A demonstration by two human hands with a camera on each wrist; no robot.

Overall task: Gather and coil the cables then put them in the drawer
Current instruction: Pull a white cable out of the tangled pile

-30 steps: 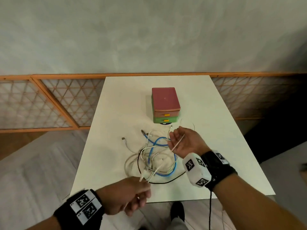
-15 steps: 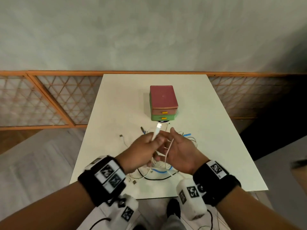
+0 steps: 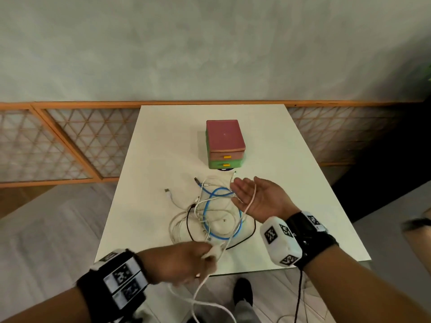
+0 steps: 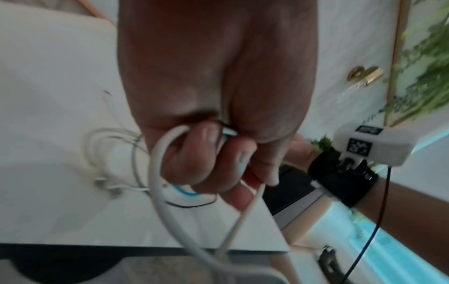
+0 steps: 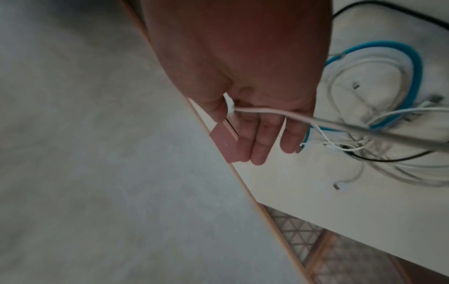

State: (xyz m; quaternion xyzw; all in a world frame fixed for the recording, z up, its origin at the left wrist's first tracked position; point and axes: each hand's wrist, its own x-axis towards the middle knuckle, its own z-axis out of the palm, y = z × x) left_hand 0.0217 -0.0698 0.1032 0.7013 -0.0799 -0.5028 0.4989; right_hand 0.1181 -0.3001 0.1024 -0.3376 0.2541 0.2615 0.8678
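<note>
A tangle of cables lies on the white table (image 3: 163, 148): a blue cable (image 3: 204, 213), a black one (image 3: 187, 220) and several white ones. My left hand (image 3: 186, 259) hovers over the table's near edge with its fingers (image 4: 213, 163) curled round a white cable (image 4: 155, 173), whose slack loops down below the edge. That white cable (image 3: 250, 201) runs up across my right hand (image 3: 256, 199), which is held palm up with straight fingers (image 5: 257, 146) just right of the tangle. The pink and green drawer unit (image 3: 225, 145) stands behind, both drawers closed.
A wooden lattice railing (image 3: 70, 145) runs behind and to the left of the table, under a grey wall. My shoe (image 3: 242, 292) shows on the floor below the near edge. Loose plugs (image 3: 166, 190) lie left of the tangle.
Both hands were together over the tangle, the left one lifting a white plug. Now my left hand has drawn back to the near edge with the cable and my right hand has spread flat.
</note>
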